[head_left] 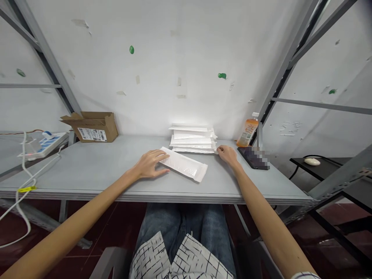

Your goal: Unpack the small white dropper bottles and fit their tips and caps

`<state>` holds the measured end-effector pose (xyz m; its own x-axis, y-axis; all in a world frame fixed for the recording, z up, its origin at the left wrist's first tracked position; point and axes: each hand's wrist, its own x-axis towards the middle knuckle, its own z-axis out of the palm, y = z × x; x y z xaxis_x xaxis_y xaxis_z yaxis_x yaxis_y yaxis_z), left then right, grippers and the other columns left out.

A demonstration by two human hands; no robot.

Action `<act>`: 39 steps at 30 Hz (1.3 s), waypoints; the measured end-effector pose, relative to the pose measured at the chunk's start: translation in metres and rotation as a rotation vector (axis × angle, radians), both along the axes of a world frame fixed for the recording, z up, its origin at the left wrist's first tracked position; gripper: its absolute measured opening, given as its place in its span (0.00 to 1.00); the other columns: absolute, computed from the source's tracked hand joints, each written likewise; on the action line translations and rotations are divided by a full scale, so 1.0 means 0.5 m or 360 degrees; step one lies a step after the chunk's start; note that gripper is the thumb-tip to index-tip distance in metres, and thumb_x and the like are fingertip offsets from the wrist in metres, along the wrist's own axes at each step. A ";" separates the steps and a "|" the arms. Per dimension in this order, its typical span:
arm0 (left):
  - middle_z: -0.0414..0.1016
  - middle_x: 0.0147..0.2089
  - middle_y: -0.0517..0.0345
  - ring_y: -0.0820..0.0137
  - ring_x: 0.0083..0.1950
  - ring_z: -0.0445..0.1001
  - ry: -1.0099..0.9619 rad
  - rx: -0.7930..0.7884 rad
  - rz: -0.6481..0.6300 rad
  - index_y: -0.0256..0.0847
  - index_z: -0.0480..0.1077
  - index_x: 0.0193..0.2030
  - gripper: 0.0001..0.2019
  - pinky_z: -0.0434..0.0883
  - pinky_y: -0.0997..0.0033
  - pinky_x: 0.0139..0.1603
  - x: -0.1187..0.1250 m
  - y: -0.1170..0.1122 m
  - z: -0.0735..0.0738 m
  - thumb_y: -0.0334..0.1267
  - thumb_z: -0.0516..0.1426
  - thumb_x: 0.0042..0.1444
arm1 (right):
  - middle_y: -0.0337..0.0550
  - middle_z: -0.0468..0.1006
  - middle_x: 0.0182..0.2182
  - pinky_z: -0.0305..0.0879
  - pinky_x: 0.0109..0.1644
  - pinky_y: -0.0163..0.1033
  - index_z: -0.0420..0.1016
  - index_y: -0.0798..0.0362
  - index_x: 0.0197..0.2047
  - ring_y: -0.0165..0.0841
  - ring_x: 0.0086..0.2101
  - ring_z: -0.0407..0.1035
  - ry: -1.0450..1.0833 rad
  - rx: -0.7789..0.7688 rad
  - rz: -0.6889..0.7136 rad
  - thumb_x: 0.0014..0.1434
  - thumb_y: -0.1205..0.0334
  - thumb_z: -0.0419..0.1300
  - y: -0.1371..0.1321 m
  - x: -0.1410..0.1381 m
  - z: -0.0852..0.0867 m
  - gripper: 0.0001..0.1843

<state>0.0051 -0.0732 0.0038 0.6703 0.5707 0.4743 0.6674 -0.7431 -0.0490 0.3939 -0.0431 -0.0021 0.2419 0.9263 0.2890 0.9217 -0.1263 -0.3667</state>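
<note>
A white padded envelope (186,164) lies at a slant on the table in front of me. The fingers of my left hand (149,164) rest stretched out over its left end, the thumb held apart on the near side. Behind it is a stack of similar white padded envelopes (192,141), piled unevenly near the wall. At the stack's right front corner, my right hand (227,154) is closed in a pinch. Something small and white shows at its fingertips, but I cannot tell whether it is an envelope corner or a separate piece.
An open cardboard box (97,126) stands at the back left of the grey table (110,166). To the right are an orange drink bottle (248,130) and a dark phone (251,158). A power strip (46,145) with white cables is at far left, a white mouse (312,161) at far right.
</note>
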 end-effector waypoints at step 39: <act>0.77 0.48 0.45 0.55 0.50 0.74 0.0189 -0.0035 0.0085 0.43 0.68 0.59 0.32 0.64 0.57 0.53 0.102 0.048 -0.013 0.65 0.44 0.62 | 0.39 0.79 0.29 0.59 0.32 0.33 0.82 0.53 0.31 0.27 0.27 0.64 0.0379 -0.0158 0.1074 0.50 0.58 0.65 -0.037 -0.098 0.019 0.08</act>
<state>0.0561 -0.0492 -0.0030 0.6894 0.6166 0.3802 0.6966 -0.7083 -0.1142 0.3450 -0.0616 0.0073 -0.3460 0.9153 0.2063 0.7071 0.3989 -0.5839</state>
